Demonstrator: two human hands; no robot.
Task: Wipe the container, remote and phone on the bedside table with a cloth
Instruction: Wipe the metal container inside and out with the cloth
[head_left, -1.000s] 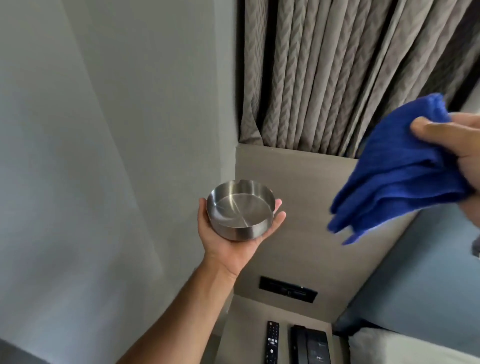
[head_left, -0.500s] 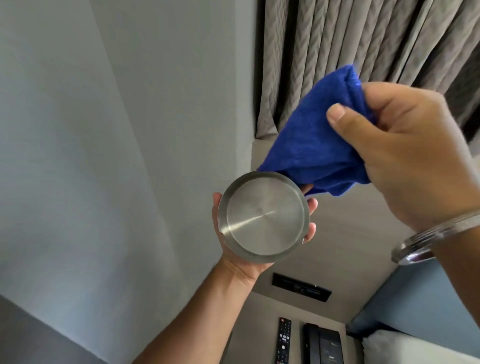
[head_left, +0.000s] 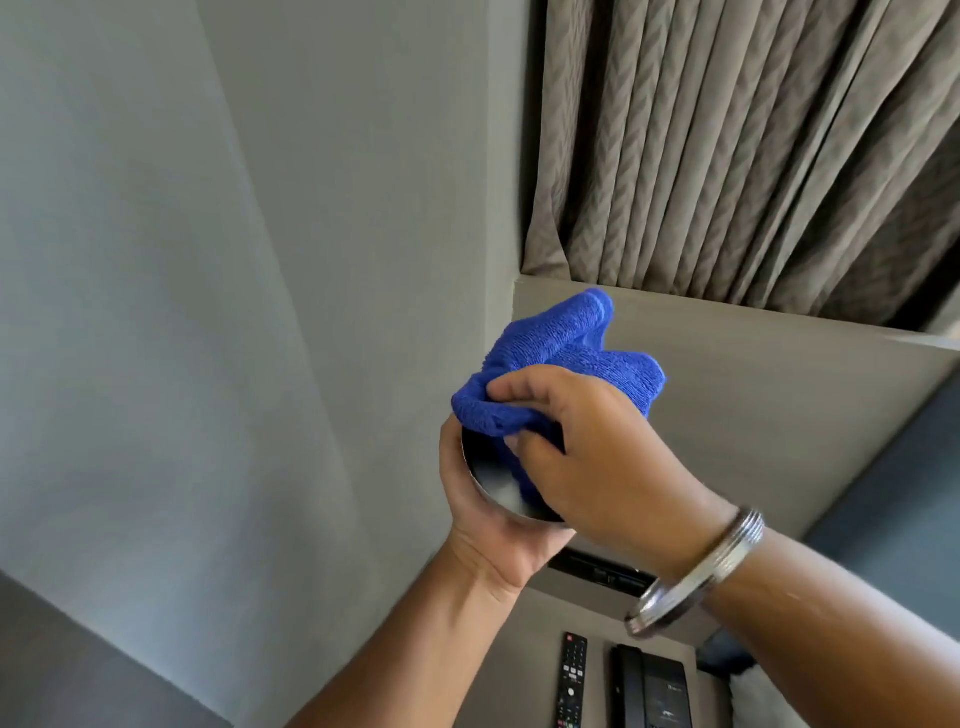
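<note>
My left hand (head_left: 485, 525) holds the round steel container (head_left: 491, 478) up in the air, its open side tilted toward me. My right hand (head_left: 592, 457) grips a blue cloth (head_left: 561, 364) and presses it into the container, hiding most of its inside. On the bedside table (head_left: 519, 665) below lie a black remote (head_left: 571, 680) and, to its right, a black desk phone (head_left: 652, 691).
A grey wall fills the left. Beige curtains (head_left: 727, 145) hang above the headboard panel (head_left: 753, 415), which carries a dark socket strip (head_left: 597, 569). A white pillow (head_left: 748, 696) edge shows at the lower right. A steel bangle (head_left: 696, 577) circles my right wrist.
My right hand brought the blue cloth from the right down into the container. My left hand tilted the container's open side toward me.
</note>
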